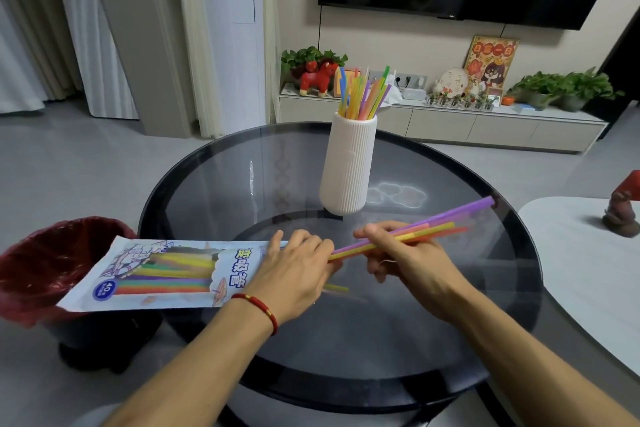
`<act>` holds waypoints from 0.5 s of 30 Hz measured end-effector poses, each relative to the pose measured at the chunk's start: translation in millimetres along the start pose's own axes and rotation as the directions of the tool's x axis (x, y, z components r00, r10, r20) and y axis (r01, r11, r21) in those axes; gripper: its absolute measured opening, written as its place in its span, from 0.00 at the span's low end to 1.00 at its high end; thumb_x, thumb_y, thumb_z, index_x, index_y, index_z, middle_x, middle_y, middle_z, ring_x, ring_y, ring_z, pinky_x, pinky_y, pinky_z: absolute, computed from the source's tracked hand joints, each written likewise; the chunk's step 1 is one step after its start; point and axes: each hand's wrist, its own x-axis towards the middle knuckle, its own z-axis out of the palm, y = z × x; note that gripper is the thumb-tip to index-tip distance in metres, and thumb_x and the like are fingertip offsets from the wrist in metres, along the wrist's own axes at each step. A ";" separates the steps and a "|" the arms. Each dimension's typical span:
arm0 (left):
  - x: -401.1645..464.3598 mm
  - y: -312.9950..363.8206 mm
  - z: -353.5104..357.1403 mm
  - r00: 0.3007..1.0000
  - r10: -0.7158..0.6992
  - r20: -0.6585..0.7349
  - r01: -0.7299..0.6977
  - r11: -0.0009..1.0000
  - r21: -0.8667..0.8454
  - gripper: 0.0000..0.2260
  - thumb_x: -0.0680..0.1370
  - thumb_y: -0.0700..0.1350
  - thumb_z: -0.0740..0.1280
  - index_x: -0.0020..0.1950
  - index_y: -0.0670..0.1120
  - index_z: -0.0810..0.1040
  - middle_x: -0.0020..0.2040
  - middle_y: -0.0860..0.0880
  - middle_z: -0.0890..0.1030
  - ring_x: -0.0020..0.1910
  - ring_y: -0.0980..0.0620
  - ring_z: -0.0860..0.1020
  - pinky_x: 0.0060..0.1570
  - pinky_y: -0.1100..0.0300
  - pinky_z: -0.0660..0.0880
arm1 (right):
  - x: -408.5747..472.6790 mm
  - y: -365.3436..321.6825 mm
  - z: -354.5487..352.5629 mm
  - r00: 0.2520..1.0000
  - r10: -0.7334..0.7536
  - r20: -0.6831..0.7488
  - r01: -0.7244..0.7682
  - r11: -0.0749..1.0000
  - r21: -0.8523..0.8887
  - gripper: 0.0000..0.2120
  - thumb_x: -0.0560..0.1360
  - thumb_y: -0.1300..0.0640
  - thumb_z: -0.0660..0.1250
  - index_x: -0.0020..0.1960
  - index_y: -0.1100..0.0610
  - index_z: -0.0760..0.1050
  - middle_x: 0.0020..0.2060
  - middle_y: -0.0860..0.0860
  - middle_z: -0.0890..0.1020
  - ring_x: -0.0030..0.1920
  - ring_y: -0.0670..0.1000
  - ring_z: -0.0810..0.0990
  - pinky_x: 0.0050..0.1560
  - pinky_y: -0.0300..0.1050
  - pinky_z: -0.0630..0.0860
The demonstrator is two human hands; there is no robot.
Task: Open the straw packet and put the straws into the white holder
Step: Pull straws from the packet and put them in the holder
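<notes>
My left hand [298, 270] grips the right, open end of the straw packet [162, 274], a long printed bag with coloured straws still showing inside; the bag sticks out leftward past the table's edge. My right hand [408, 253] is closed on a small bunch of straws [433, 227], purple, yellow and orange, partly drawn out of the packet and pointing up to the right. The ribbed white holder [349, 166] stands upright on the table behind my hands, with several coloured straws [363, 94] fanned out of its top.
A round dark glass table [242, 184] carries everything. A bin with a red liner [45, 263] sits on the floor at the left, under the packet's far end. A white table [581, 253] with a small figurine [623, 211] is at the right.
</notes>
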 end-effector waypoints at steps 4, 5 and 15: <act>2.3 -0.4 4.1 1.000 0.005 -0.026 -0.005 1.000 -0.020 0.12 0.82 0.59 0.53 0.56 0.53 0.68 0.57 0.56 0.73 0.64 0.52 0.67 0.70 0.42 0.59 | 5.4 -2.6 7.5 0.997 -0.004 -0.082 0.001 1.000 -0.027 0.09 0.81 0.62 0.69 0.49 0.68 0.85 0.36 0.63 0.87 0.35 0.54 0.85 0.39 0.42 0.84; 1.8 -3.5 4.5 1.000 -0.009 -0.022 0.008 1.000 -0.027 0.15 0.82 0.61 0.54 0.60 0.53 0.69 0.60 0.56 0.72 0.66 0.52 0.66 0.70 0.41 0.59 | 6.8 -7.9 -1.9 0.993 0.005 -0.114 -0.007 1.000 -0.016 0.09 0.81 0.64 0.68 0.49 0.68 0.85 0.35 0.62 0.87 0.33 0.53 0.85 0.37 0.40 0.84; -3.6 -14.7 8.9 0.999 -0.051 0.005 0.051 0.998 -0.037 0.23 0.81 0.63 0.51 0.73 0.54 0.66 0.71 0.52 0.67 0.71 0.50 0.64 0.73 0.39 0.55 | 26.3 -89.1 -67.9 0.980 -0.124 -0.154 0.008 0.801 -0.599 0.07 0.79 0.55 0.73 0.45 0.58 0.86 0.33 0.55 0.89 0.34 0.54 0.89 0.35 0.40 0.85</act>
